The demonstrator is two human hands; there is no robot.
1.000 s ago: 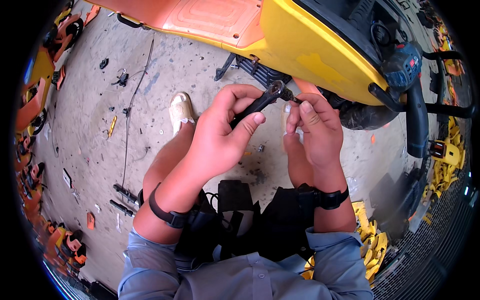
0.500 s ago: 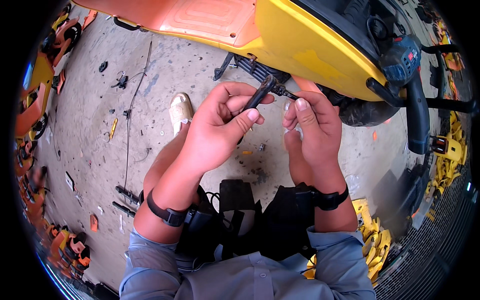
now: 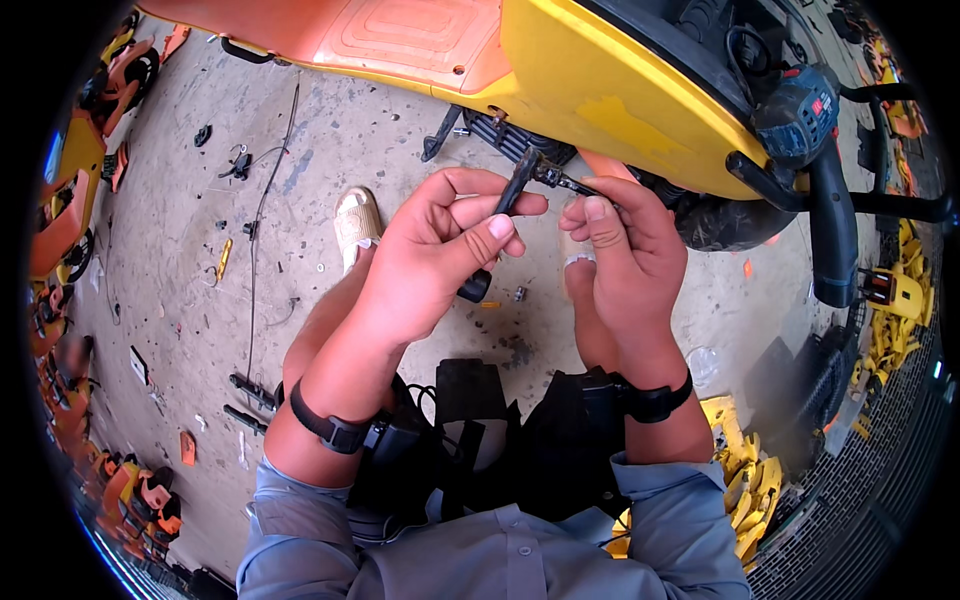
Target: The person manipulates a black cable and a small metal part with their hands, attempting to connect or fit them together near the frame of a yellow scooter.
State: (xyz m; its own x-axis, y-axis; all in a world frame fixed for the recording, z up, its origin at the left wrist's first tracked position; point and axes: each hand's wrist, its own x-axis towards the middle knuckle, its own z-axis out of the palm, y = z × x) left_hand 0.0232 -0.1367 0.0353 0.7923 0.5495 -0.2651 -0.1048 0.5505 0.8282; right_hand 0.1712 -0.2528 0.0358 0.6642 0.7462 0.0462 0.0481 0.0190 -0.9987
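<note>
My left hand [image 3: 430, 255] is closed around a black ratchet-like wrench [image 3: 516, 185], its head pointing up toward the scooter and its lower end showing below my fingers. A short dark metal fitting [image 3: 548, 174] juts sideways from the head toward the right, with a thin shaft [image 3: 578, 185] on it. The fingertips of my right hand [image 3: 630, 250] pinch this shaft. Both hands are above the floor between my legs, just short of the yellow scooter body [image 3: 630, 110].
The scooter has an orange footboard [image 3: 400, 35]; a blue-and-black power tool [image 3: 795, 125] rests among its handlebar parts at right. Cables [image 3: 262, 210] and small parts lie on the concrete floor [image 3: 180, 300]. Orange vehicles [image 3: 70, 210] line the left, yellow parts [image 3: 890, 300] the right.
The wrench has turned more upright in my left hand and its lower end now shows under my fingers. The fitting at its head has come more side-on, pointing toward my right hand.
</note>
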